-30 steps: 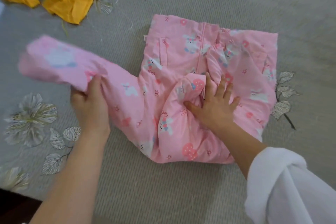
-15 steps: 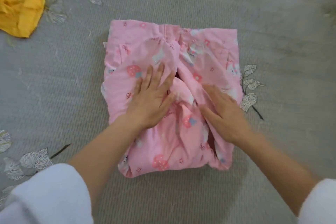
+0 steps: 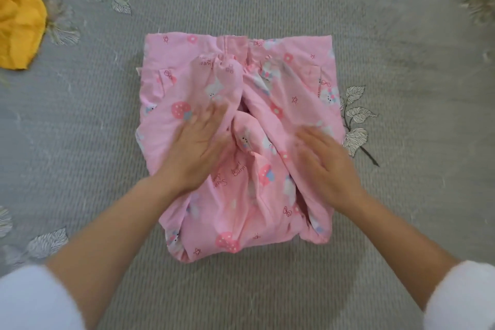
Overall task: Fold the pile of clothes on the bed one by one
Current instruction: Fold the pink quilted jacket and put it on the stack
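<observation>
Pink garment (image 3: 270, 112): folded into a bundle, centre of grey bed (image 3: 401, 61). Left hand (image 3: 195, 150), right hand (image 3: 324, 166): palms down on it, fingers extended, gripping nothing. Yellow cloth (image 3: 18, 27): far left.

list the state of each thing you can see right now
pink garment: partly folded, sleeves laid inward, still lumpy
left hand: open, flat on the garment
right hand: open, flat on the garment
yellow cloth: unfolded, crumpled at far left
bedspread: spread flat

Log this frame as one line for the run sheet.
step: pressing folded pink garment flat | left hand: open, on it | right hand: open, on it | yellow cloth: aside, unfolded
</observation>
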A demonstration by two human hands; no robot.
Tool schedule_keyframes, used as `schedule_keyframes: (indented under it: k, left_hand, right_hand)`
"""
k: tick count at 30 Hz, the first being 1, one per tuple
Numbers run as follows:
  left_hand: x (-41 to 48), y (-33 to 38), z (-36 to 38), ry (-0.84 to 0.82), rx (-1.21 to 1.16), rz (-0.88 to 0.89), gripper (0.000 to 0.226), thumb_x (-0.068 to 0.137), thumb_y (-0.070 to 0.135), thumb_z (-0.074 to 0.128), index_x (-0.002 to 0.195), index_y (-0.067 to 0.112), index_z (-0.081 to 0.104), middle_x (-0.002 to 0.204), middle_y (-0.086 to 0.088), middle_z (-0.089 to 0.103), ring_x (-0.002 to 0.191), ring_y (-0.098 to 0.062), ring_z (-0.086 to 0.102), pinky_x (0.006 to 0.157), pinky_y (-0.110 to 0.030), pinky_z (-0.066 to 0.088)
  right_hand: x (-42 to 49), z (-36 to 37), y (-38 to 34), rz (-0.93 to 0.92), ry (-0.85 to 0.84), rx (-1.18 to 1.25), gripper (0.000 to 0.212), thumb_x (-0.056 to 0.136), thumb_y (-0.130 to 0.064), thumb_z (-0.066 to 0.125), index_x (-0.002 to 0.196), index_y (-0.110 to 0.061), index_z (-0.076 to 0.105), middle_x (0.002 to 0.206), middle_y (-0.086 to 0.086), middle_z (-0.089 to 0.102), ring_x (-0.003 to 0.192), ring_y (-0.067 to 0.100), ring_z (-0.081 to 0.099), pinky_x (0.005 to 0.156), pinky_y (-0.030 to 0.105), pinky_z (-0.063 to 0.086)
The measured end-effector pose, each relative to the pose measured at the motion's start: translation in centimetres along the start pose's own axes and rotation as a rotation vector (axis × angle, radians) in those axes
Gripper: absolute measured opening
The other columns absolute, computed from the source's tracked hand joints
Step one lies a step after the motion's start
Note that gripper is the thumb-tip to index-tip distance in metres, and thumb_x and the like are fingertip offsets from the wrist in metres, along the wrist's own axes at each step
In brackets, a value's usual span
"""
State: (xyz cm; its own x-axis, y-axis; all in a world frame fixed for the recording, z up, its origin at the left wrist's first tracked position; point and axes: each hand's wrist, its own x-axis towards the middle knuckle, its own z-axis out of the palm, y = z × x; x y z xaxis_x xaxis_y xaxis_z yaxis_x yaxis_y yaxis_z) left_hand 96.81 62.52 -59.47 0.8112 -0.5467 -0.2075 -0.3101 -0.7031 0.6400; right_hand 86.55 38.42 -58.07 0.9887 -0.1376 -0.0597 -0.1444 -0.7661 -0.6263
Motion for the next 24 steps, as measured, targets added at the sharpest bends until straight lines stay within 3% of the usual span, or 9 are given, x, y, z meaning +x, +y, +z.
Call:
schedule_keyframes:
  k: [3,7,10,13,16,17,20,22,24]
  left_hand:
    - [-4.8,-1.8,-1.6,0.175,0.020,0.112,0.056,0.096,0.032,0.027,0.150,0.025,0.017,0.153,0.003,0.029,0.144,-0.017,0.021,0.115,-0.048,0.020]
    - [-9.6,-5.4,-2.2,0.151,0.285,0.247,0.071,0.078,0.006,0.029,0.149,0.012,0.023,0.151,-0.008,0.033,0.142,-0.027,0.026,0.110,-0.051,0.028]
    - [-10.6,-7.2,-2.4,-0.057,0.473,0.300,0.087,0.070,0.014,0.035,0.153,0.018,0.007,0.159,-0.003,0.012,0.146,-0.028,0.014,0.115,-0.046,0.020]
    - [-9.5,-7.1,-2.1,-0.138,0.552,0.304,0.085,0.074,0.030,0.045,0.152,0.020,0.012,0.158,-0.005,0.016,0.146,-0.031,0.012,0.116,-0.043,0.014]
    - [-8.0,-6.5,-2.6,-0.195,0.524,0.283,0.081,0.075,0.031,0.060,0.148,0.019,0.027,0.155,-0.006,0.023,0.145,-0.033,0.010,0.116,-0.047,0.014]
    - [-7.9,-6.3,-3.0,-0.215,0.473,0.251,0.080,0.076,0.034,0.058,0.147,0.019,0.025,0.154,-0.003,0.023,0.145,-0.031,0.007,0.117,-0.046,0.011]
    - [-8.1,-4.5,-4.3,-0.236,0.212,0.146,0.079,0.073,0.051,0.037,0.141,0.011,0.041,0.146,0.004,0.033,0.143,-0.018,0.017,0.116,-0.022,0.001]
    - [-9.1,-3.0,-5.2,-0.258,-0.034,-0.010,0.075,0.068,0.054,0.036,0.119,0.007,0.064,0.124,-0.002,0.062,0.121,-0.016,0.049,0.105,-0.005,0.020]
    - [-10.4,-1.8,-5.9,-0.367,-0.284,-0.188,0.056,0.064,0.057,0.043,0.100,0.024,0.070,0.101,0.005,0.071,0.096,-0.013,0.060,0.085,-0.014,0.045]
  right_hand:
    - [-2.3,-1.8,1.7,0.030,0.168,-0.064,0.053,0.084,-0.021,0.039,0.130,-0.003,0.056,0.135,0.014,0.055,0.128,0.027,0.049,0.108,0.040,0.035]
    - [-5.9,-1.8,3.9,-0.240,-0.020,-0.384,0.071,0.074,-0.017,0.046,0.144,-0.008,0.037,0.149,0.010,0.039,0.137,0.025,0.038,0.108,0.045,0.031]
    - [-6.7,-1.2,4.6,-0.427,-0.195,-0.536,0.073,0.083,-0.029,0.052,0.149,-0.016,0.024,0.154,0.006,0.029,0.143,0.024,0.027,0.111,0.046,0.027]
    - [-5.1,-1.1,4.1,-0.440,-0.320,-0.582,0.074,0.079,-0.025,0.066,0.146,-0.021,0.036,0.153,0.003,0.033,0.143,0.022,0.025,0.113,0.044,0.023]
    - [-3.3,-2.3,3.2,-0.315,-0.508,-0.484,0.060,0.080,-0.031,0.070,0.137,-0.029,0.051,0.150,-0.003,0.040,0.142,0.015,0.023,0.114,0.037,0.019]
    - [-2.8,-3.0,2.7,-0.244,-0.547,-0.398,0.052,0.082,-0.035,0.066,0.132,-0.031,0.056,0.146,-0.004,0.047,0.140,0.015,0.032,0.113,0.038,0.024]
    - [-1.8,-5.1,1.3,0.017,-0.595,-0.055,0.028,0.081,-0.031,0.064,0.107,-0.024,0.071,0.110,-0.004,0.070,0.106,0.020,0.062,0.092,0.040,0.048]
    - [-1.6,-6.3,1.2,0.221,-0.644,0.163,0.021,0.074,-0.027,0.068,0.092,-0.017,0.072,0.094,-0.008,0.072,0.091,0.017,0.064,0.081,0.035,0.051]
    - [-2.1,-7.8,1.1,0.365,-0.725,0.318,0.041,0.056,-0.041,0.068,0.094,-0.026,0.073,0.091,-0.016,0.072,0.083,0.001,0.063,0.071,0.022,0.046]
